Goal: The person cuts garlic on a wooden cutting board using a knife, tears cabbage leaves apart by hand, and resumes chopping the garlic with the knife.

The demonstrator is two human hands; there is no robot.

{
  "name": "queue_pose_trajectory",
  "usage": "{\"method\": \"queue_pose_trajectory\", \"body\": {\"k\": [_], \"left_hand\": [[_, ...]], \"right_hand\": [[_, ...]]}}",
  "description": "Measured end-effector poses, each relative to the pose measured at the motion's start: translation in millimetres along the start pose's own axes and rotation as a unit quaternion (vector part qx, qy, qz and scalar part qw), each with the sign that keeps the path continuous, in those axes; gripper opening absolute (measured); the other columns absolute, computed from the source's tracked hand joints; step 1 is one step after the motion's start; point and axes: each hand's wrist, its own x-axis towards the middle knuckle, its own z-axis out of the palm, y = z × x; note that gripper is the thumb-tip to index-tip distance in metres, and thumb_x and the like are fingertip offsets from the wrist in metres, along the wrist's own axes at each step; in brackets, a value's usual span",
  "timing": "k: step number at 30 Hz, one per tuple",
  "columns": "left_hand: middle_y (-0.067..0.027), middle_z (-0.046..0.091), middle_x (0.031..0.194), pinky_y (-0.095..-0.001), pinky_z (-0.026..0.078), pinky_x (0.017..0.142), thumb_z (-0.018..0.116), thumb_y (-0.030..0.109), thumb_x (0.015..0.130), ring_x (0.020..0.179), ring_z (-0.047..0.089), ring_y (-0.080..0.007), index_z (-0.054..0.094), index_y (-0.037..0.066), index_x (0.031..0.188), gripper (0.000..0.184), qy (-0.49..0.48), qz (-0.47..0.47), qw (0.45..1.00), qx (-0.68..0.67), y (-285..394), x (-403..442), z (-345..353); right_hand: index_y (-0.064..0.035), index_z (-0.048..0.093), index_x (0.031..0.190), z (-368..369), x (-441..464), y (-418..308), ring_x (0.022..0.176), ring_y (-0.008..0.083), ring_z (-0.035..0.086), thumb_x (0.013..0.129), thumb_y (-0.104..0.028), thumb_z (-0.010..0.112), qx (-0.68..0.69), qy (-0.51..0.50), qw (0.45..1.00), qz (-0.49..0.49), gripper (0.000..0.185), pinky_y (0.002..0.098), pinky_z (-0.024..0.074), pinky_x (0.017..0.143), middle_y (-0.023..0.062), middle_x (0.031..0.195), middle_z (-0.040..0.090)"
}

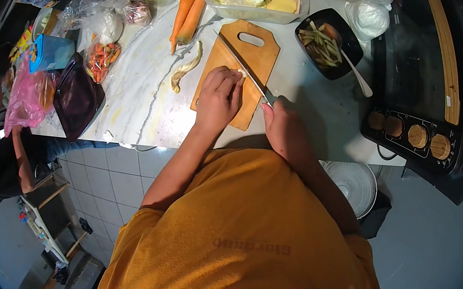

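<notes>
My right hand (285,128) is closed around the handle of a long kitchen knife (241,62), whose blade slants up and left across the wooden cutting board (226,45). Fingers bent, my left hand (220,94) presses a small pale piece of food (242,73) onto the board beside the blade. Most of that piece is hidden by the fingers, so its kind is unclear. Left of the board lies a pale, twisted, root-like vegetable (186,69). Two carrots (185,9) rest above it on the marble countertop (148,71).
A clear container (253,13) holds cabbage and pale slices. Right of it, a black bowl (345,67) contains cut strips and a spoon. An oven (412,129) stands far right. Bagged food (102,59) and a dark lid-like tray (77,97) sit left; a person (6,166) is beyond.
</notes>
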Motion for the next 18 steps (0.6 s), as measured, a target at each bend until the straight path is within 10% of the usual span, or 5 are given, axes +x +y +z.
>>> {"method": "queue_pose_trajectory", "body": {"k": [18], "left_hand": [[-0.0142,0.066,0.093,-0.0397,0.052,0.082,0.070,-0.001,0.083,0.093,0.063,-0.0325,0.069,-0.003,0.091,0.008,0.012,-0.009,1.000,-0.008,2,-1,-2]], "right_hand": [[-0.0003,0.056,0.087,3,-19,24,0.069,0.0470,0.064,0.099,-0.032,0.058,-0.049,0.040,0.998,-0.017,0.034,0.0536,0.0504,0.059,0.0252,0.071,0.064]]}}
